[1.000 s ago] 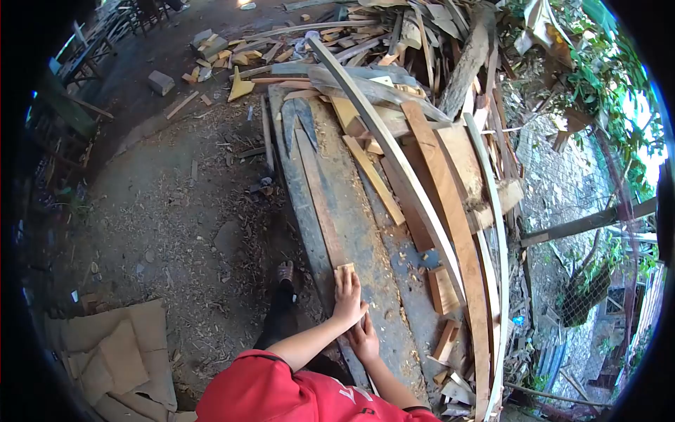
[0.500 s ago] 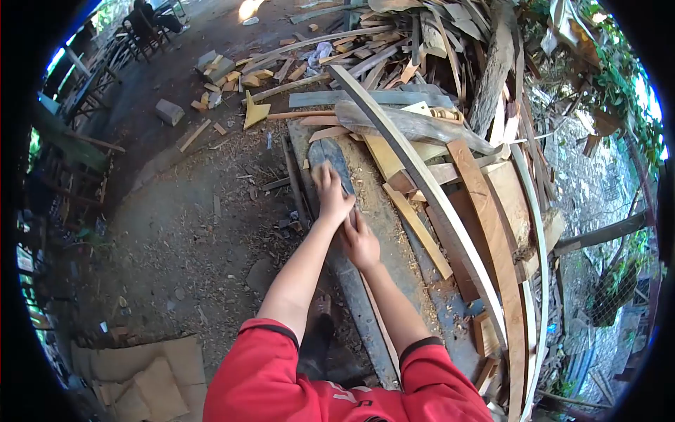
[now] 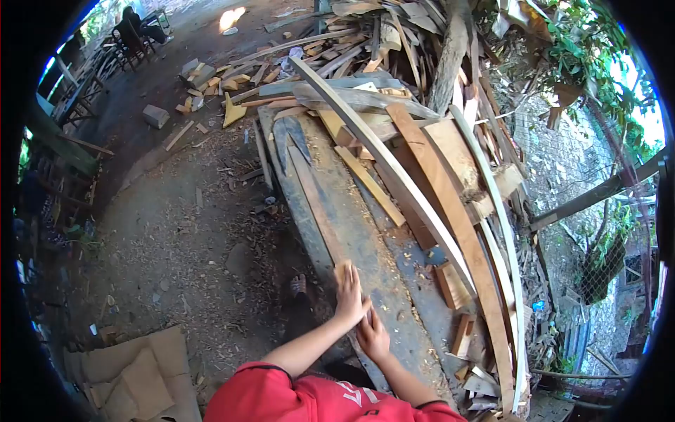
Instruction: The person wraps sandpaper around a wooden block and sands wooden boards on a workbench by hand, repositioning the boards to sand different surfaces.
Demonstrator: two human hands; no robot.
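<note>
A long narrow wood strip (image 3: pixel 314 200) lies on the workbench (image 3: pixel 344 204), its far end in the V notch of a dark stop block (image 3: pixel 287 135). On the strip's near part, close to my body, is a wooden block that looks like a hand plane (image 3: pixel 343 266); only its front end shows. My left hand (image 3: pixel 350 299) is closed over its front part, fingers pointing forward. Just behind and to the right, my right hand (image 3: pixel 373 336) grips its rear part, which is mostly hidden. The two hands touch.
Long curved boards (image 3: pixel 429 169) lie along the bench's right side, beside a yellowish batten (image 3: pixel 370 185). A pile of scrap wood (image 3: pixel 394 35) is beyond the far end. Shavings cover the ground (image 3: pixel 190 246); cardboard (image 3: pixel 137 380) lies at lower left. A person (image 3: pixel 133 27) sits far back.
Both hands have drawn back along the strip toward my body with the plane, uncovering the strip and the notched stop. The view has shifted too, moving the bench left in the picture.
</note>
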